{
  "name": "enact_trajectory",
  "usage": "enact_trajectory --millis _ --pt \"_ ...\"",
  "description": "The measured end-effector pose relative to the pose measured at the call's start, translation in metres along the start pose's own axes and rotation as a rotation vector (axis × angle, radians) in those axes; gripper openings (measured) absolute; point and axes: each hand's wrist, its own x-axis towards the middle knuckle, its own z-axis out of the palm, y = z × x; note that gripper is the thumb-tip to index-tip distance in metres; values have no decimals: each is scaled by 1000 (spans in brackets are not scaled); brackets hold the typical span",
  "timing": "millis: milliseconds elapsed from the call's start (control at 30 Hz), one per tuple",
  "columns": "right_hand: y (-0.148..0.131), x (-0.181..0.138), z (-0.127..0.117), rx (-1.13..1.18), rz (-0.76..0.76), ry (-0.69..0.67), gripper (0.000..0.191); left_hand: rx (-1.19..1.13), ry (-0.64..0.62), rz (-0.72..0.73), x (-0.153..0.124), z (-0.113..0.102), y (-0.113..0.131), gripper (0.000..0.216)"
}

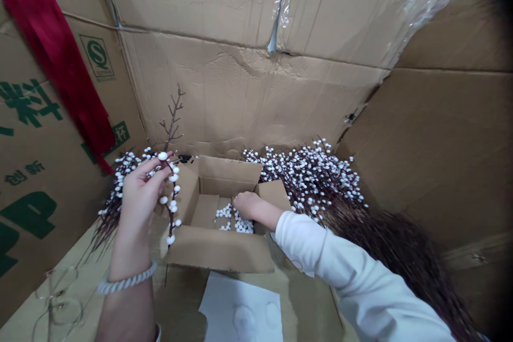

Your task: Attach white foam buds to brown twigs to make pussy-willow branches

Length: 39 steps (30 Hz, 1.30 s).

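Note:
My left hand (pixel 140 192) is closed on a thin brown twig (pixel 172 171) held upright, with white foam berries along its lower part and a bare tip at the top. My right hand (pixel 245 204), in a white sleeve, reaches down into a small open cardboard box (pixel 216 248). Its fingers are curled among the loose white beads (pixel 230 219) in the box, and what they hold is hidden.
A pile of berry-covered twigs (pixel 308 176) lies behind the box at the right, a smaller bunch (pixel 116 187) at the left. Bare brown twigs (pixel 404 256) lie at the right. Cardboard walls enclose the space. Red cloth (pixel 60 53) hangs upper left. White paper (pixel 240 307) lies in front.

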Motion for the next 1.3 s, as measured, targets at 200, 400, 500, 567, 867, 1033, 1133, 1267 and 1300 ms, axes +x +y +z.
enact_trajectory --millis 200,400,500,567,867,1033,1133,1267,1300 --pt "1 0 1 41 7 11 33 -168 45 -54 -1 5 7 23" --pt "1 -3 -2 155 30 54 33 -276 58 -77 -2 4 12 14" --pt "2 -7 -5 264 36 90 33 -307 41 -94 -4 3 14 9" --pt "4 -10 -7 367 35 122 33 -315 26 -101 -6 2 16 6" --pt "17 -21 -13 1217 -73 311 24 -288 -28 -65 -19 3 35 8" --pt "7 -68 -27 1666 -230 560 33 -236 -174 -65 -38 23 49 15" --pt "1 -103 -33 1817 -288 701 28 -214 -292 -94 -49 34 53 17" --pt "-7 -133 -32 2172 -370 975 16 -165 -383 -158 -61 44 51 26" --pt "-9 -136 -30 2236 -385 1018 14 -156 -391 -168 -64 47 50 30"
